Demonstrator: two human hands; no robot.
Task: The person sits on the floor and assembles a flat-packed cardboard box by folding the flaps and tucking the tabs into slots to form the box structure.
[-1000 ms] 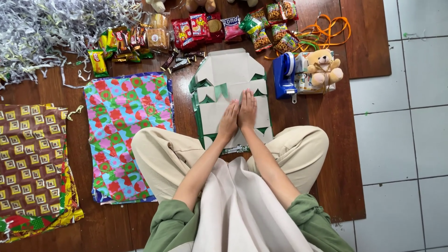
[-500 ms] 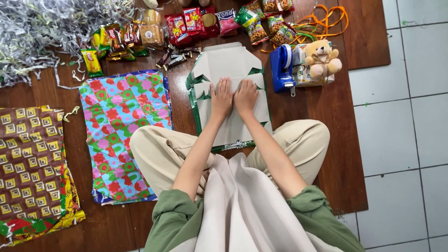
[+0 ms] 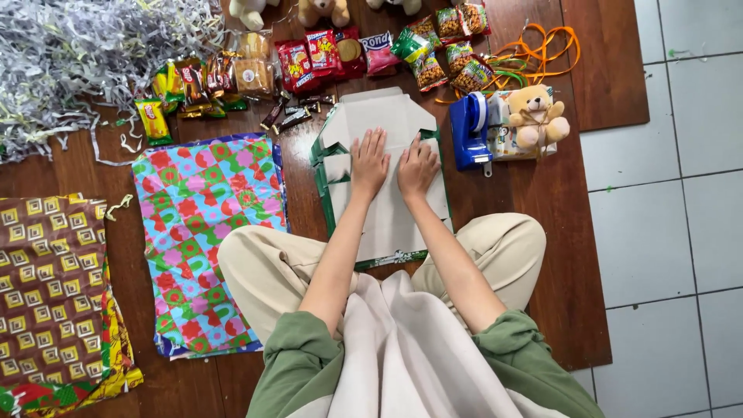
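Shredded silver-white paper [image 3: 70,70] lies heaped at far left on the wooden floor [image 3: 542,255]. Below it sit a brown patterned wrapping sheet [image 3: 50,290] and, just beside, a multicoloured patterned sheet [image 3: 205,232]. Snack packets [image 3: 309,58] line the top edge. At centre, a flattened white box with green trim [image 3: 383,186] lies in front of the seated person's knees. The left hand [image 3: 369,162] rests flat on it, fingers spread, gripping nothing; the right hand [image 3: 418,166] lies flat just beside, likewise holding nothing, only pressing down. To the right stand a blue tape dispenser [image 3: 470,131], a small teddy bear [image 3: 536,116] and orange ribbon [image 3: 534,54].

Judgement: the step in hand appears to be creasing a fold across the box panel. The next move calls for even pressure along the fold line, with the panel kept square.
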